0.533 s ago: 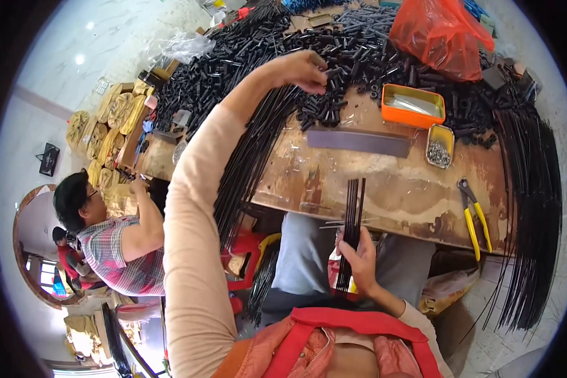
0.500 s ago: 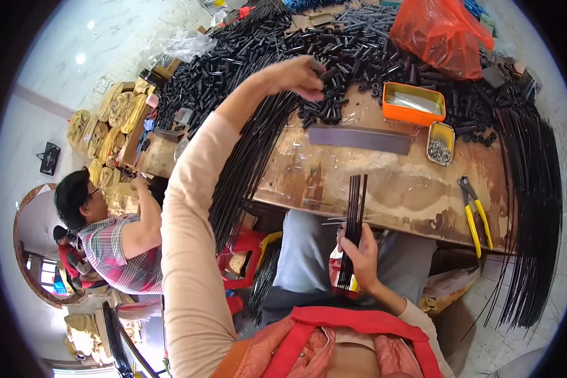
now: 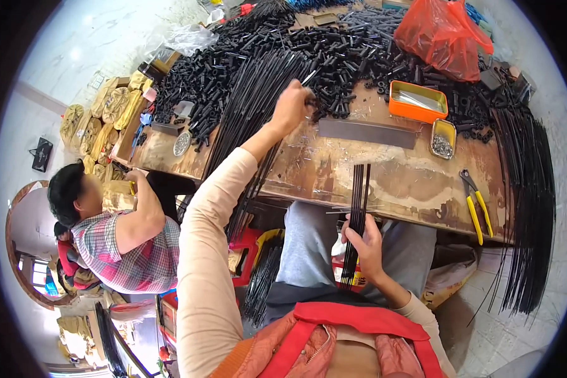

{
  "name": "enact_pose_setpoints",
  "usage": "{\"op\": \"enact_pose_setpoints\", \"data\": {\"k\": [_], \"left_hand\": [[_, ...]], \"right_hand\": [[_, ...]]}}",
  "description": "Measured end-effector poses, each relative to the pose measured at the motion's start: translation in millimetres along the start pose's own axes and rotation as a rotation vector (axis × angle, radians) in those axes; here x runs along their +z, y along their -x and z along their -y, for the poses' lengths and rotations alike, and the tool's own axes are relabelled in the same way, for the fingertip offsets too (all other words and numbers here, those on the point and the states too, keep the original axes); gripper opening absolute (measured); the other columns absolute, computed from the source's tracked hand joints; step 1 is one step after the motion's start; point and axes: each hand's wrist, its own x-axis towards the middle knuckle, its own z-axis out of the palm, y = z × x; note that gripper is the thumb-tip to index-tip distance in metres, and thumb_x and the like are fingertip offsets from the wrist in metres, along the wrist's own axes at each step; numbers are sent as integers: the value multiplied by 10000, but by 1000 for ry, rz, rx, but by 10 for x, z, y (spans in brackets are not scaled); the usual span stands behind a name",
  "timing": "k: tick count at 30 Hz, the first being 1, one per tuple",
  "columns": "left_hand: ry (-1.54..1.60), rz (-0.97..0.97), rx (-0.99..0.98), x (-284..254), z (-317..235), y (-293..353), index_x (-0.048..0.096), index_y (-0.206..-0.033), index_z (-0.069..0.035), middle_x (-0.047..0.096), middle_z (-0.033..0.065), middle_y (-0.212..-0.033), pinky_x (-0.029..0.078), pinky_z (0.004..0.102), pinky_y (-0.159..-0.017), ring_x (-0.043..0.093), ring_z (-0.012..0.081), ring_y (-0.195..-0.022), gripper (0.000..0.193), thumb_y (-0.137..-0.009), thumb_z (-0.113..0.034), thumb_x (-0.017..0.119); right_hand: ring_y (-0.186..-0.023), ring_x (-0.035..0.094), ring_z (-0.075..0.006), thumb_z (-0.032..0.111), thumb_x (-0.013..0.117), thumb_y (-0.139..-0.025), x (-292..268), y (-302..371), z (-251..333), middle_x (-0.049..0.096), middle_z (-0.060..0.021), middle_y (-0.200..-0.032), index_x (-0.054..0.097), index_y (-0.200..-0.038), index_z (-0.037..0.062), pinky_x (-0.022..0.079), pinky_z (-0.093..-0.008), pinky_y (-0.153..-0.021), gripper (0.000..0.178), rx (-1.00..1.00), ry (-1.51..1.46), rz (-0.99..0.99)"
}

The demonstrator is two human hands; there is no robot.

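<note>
My left hand [image 3: 291,110] reaches out over the far side of the bench, its fingers closed at the edge of the piled short black tubes [image 3: 337,94]. A dark bit shows at its fingertips, too small to name. Close by lie the tips of a heap of long thin black rods [image 3: 246,104]. In front of my lap my right hand [image 3: 366,247] is closed around a small upright bundle of black rods [image 3: 358,195]. A few thin silvery pins [image 3: 337,211] stick out crosswise beside that bundle, above the hand.
On the wooden bench [image 3: 384,176] lie a dark flat strip [image 3: 366,133], an orange tin [image 3: 417,101], a small tin of metal bits [image 3: 443,138] and yellow-handled pliers [image 3: 474,205]. More rods [image 3: 529,208] hang over the right edge. A person [image 3: 123,233] works at the left.
My left hand has drawn back from the tube pile, lower and a little to the left. My right hand keeps its hold on the rods. The view has shifted slightly.
</note>
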Motion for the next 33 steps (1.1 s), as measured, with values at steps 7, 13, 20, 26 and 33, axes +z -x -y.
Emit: {"op": "enact_pose_setpoints", "data": {"k": [7, 13, 20, 26, 33], "left_hand": [[960, 314, -287, -135, -1230, 814, 694, -841, -40, 658, -20, -776, 460, 241, -673, 568, 61, -723, 167, -769, -151, 797], [1277, 593, 39, -1189, -2377, 1608, 677, -933, -1, 699, 65, -837, 517, 236, -715, 655, 103, -772, 111, -822, 1, 670], [1040, -120, -631, -1282, -1721, 2018, 677, -908, -38, 548, -53, -635, 316, 209, -504, 397, 27, -529, 124, -883, -159, 669], [1471, -345, -763, -508, -1608, 2716, 628, -1024, -25, 627, 20, -903, 407, 233, -630, 494, 57, -682, 183, -972, -190, 567], [1392, -617, -767, -401, -1761, 2645, 605, -1019, -21, 624, 34, -907, 413, 242, -641, 513, 77, -702, 200, -980, -212, 558]], "right_hand": [[-910, 630, -227, 356, 306, -1037, -18, 101, -128, 632, -159, -1061, 544, -1176, -57, 503, -357, -836, 497, 89, -221, 19], [-1117, 564, -241, 410, 379, -1014, -38, 687, -51, 605, -126, -1178, 497, -1294, -19, 408, -382, -1015, 525, 69, 360, 34], [-722, 645, -119, 138, 639, -911, 362, 1061, -116, 679, -86, -786, 638, -1024, -42, 506, -239, -692, 212, 197, 70, -22], [-730, 649, -138, 128, 599, -937, 586, 1083, -15, 679, -100, -814, 615, -984, -28, 513, -260, -678, 163, 202, 170, -30], [-750, 661, -147, 147, 619, -935, 604, 1063, -47, 679, -92, -822, 614, -993, -20, 527, -265, -687, 176, 184, 185, -39]]}}
